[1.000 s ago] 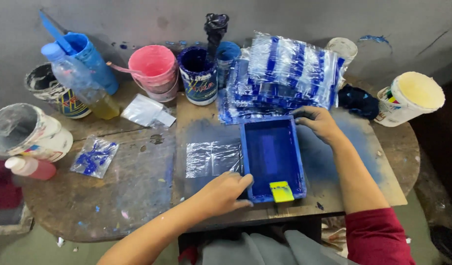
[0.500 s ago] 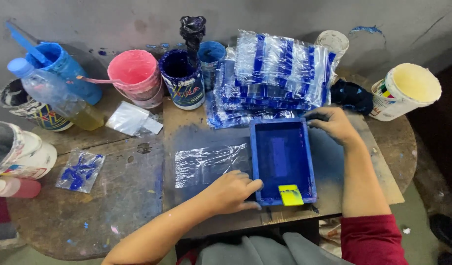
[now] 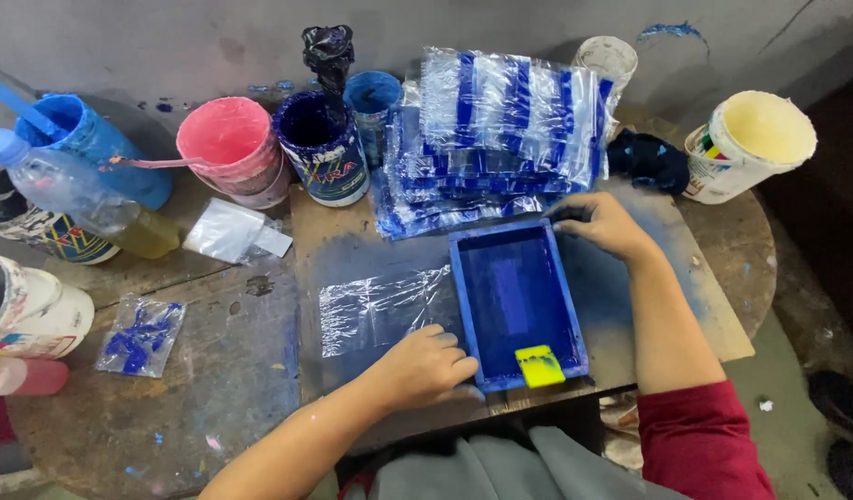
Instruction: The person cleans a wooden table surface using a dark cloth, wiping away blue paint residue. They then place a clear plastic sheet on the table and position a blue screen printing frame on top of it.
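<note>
Since a moment ago the blue printing frame (image 3: 517,301) has slid a little toward the left of the picture, so it again covers more of the clear plastic sheet (image 3: 375,310) lying to its left, and my hands have gone with it. My left hand (image 3: 424,368) lies low in the middle of the frame, fingers curled down over the near left corner of the blue frame, gripping its edge with the thumb against the front rail. My right hand (image 3: 604,225) sits right of centre, fingers bent and closed on the far right corner of the same frame. The frame rests flat on a blue-stained wooden board (image 3: 648,287), and a yellow squeegee (image 3: 539,365) lies inside it at the near end. Just beyond the frame, toward the top centre, is a stack of clear bags with blue stripes (image 3: 500,130). In the upper left stand a pink tub (image 3: 230,148), a dark blue ink pot (image 3: 321,148), a light blue tub (image 3: 84,139) and a plastic bottle (image 3: 74,199) lying tilted. A cream-coloured tub (image 3: 748,143) stands at the upper right, well apart from my hands.
</note>
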